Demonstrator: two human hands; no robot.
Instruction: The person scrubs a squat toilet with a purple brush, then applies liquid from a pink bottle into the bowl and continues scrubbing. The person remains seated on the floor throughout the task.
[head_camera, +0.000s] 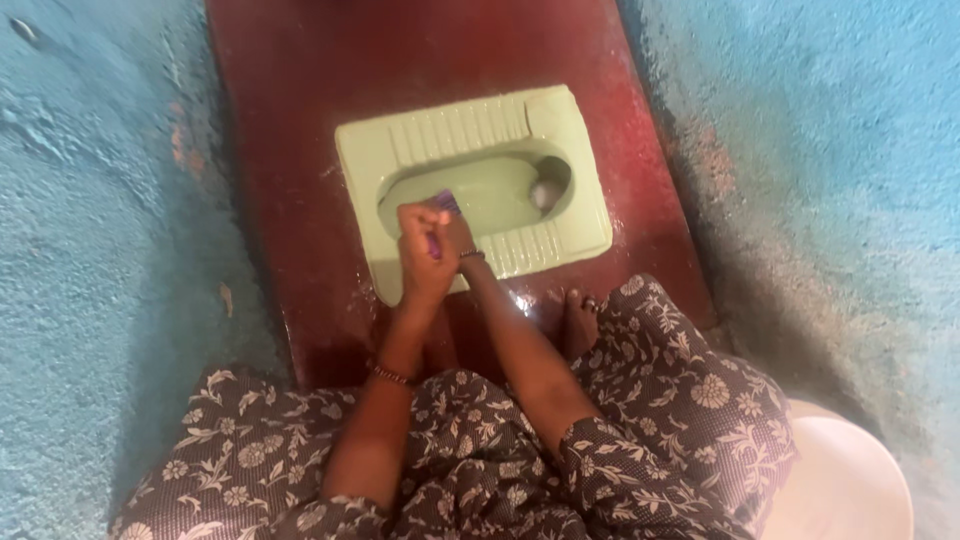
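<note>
The one camera on my head looks steeply down from close above, facing forward over my lap toward the green squat pan (475, 185) between blue walls (90, 200).

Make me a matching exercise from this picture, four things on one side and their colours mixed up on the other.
Things:
1. squat pan
2. floor strip
3. walls
4. bucket

Colours:
A. white
B. blue
C. pale green
D. dark red

Pairs: 1-C, 2-D, 3-B, 4-A
</note>
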